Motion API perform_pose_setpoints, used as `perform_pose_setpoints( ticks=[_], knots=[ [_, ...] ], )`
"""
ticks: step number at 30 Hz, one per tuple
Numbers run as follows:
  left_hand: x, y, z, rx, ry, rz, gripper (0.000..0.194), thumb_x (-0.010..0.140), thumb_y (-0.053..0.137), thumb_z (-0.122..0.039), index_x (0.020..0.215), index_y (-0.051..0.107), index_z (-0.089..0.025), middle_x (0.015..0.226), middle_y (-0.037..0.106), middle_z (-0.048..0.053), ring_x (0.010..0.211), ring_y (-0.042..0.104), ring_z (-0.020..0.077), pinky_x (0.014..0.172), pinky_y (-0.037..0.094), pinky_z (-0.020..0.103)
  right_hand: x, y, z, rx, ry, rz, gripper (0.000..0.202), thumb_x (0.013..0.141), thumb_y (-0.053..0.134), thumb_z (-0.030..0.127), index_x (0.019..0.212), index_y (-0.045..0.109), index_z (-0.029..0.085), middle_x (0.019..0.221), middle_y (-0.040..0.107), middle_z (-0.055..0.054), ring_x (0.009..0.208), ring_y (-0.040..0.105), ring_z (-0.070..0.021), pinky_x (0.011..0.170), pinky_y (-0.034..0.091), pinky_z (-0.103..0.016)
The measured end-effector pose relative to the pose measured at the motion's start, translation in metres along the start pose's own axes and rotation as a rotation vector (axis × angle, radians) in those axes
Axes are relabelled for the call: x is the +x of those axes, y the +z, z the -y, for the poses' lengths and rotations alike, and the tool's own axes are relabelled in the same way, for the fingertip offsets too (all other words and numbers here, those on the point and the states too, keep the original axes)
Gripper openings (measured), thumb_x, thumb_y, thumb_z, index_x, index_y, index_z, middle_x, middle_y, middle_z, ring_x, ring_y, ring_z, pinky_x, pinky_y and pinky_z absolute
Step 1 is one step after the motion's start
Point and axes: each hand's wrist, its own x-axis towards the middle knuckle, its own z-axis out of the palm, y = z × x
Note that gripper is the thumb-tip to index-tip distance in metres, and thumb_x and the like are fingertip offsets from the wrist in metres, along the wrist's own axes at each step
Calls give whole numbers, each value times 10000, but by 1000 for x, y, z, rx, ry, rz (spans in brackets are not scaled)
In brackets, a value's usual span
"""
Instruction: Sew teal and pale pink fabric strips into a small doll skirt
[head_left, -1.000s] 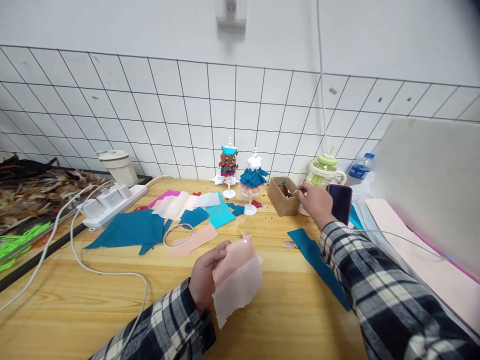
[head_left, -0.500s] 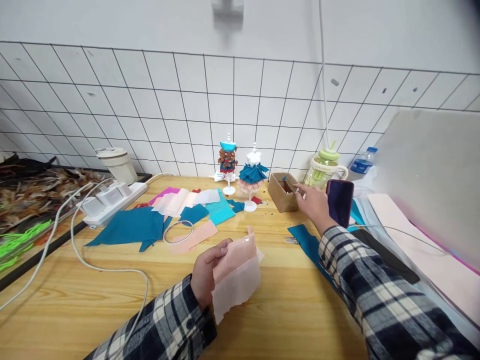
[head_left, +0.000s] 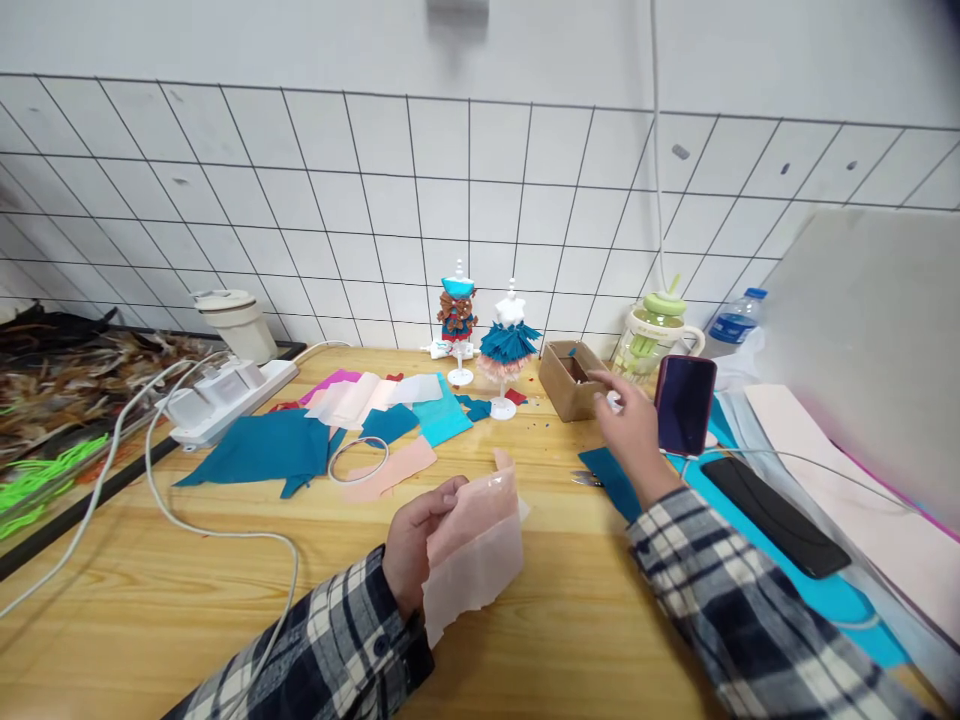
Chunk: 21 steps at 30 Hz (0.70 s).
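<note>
My left hand (head_left: pixel 420 540) is closed on a pale pink piece of crepe paper (head_left: pixel 476 550), its thumb pressed on the upper left edge. The sheet hangs tilted over the table, with a small shiny spot and a curled strip at its top. My right hand (head_left: pixel 634 425) hovers beside the right edge of a small brown box (head_left: pixel 570 385), thumb and forefinger apart; a small white patch shows between them. Behind my hands stand two white miniature dress forms: one wears a teal and pink ruffled skirt (head_left: pixel 508 345), the other a brown, red and turquoise outfit (head_left: pixel 457 310).
Teal paper (head_left: pixel 259 450), other coloured scraps and a white ring (head_left: pixel 358 460) lie at left. A power strip (head_left: pixel 232 400) trails a cable (head_left: pixel 225 535). Scissors (head_left: pixel 586 479), a phone (head_left: pixel 686 405), a black case (head_left: pixel 776 517) and a lidded cup (head_left: pixel 656 335) stand or lie at right.
My right hand has drawn back slightly from the box toward me, and its forearm has shifted, uncovering more of the black case and turquoise paper. My left hand keeps the pink paper almost still.
</note>
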Motion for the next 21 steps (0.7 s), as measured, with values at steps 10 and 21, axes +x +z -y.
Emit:
perform_pose_setpoints(
  ticks=[10,21],
  knots=[
    [0,1,0,14,-3,-4,154,690,605,-240,626,484,-170,616,519,4,559,520,147,587,418,286,-36,11,-7,346,306,-193,391,930,339,367,1120,599,145,918,687,-99,911,633,-215,882,457,-356],
    [5,-9,-3,130,-94,77,130,680,606,-234,614,525,-157,577,499,11,544,481,146,564,380,283,-77,-9,67,964,116,955,461,924,431,549,1248,598,267,1247,618,-48,1209,517,-235,1056,344,-398]
  ],
)
